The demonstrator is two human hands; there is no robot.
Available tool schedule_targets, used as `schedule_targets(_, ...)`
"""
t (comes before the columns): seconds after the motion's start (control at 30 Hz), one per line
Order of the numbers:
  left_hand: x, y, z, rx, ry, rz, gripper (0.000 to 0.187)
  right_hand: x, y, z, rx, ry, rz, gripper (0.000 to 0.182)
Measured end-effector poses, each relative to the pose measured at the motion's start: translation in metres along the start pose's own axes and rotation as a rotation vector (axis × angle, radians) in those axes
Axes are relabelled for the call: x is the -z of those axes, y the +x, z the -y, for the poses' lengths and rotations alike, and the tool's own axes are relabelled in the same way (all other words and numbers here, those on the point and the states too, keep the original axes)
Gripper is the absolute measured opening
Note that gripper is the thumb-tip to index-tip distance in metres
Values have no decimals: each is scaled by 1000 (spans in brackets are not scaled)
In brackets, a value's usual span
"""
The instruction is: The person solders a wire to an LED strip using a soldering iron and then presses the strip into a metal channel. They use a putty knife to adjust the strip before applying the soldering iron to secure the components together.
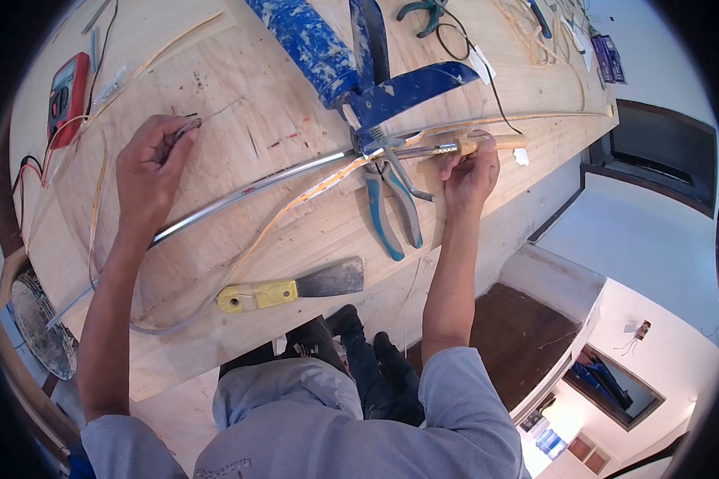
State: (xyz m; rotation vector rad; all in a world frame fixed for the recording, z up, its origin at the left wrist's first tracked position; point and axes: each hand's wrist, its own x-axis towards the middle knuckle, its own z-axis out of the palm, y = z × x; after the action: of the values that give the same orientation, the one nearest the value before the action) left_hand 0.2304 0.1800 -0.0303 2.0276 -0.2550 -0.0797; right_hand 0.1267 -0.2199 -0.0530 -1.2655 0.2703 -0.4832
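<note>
My right hand [470,172] is closed around the wooden handle [499,143] of a soldering iron, whose metal shaft [435,150] points left over the bench. Its bent tip lies by the jaws of blue-and-grey pliers [393,209]. To the left, my left hand [156,160] pinches a thin wire [220,110] between thumb and forefinger; its exact kind is too small to make out. A long metal profile [256,185] and an orange-and-white LED strip [319,188] run across the wood between my hands. Behind the iron lies a paint-spattered blue caulking gun [311,52].
A yellow-handled putty knife [284,292] lies near the front edge of the wooden bench [192,351]. On the far left rests a red multimeter [68,97] with leads. Other pliers [425,14] and tangled strips [535,40] are at the back. A fan [41,323] stands below left.
</note>
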Motion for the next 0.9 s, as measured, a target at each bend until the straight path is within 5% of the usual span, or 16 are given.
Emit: schedule_targets(0.9, 3, 2, 5, -15, 48, 13, 11, -2, 3, 0, -24, 115, -189, 36)
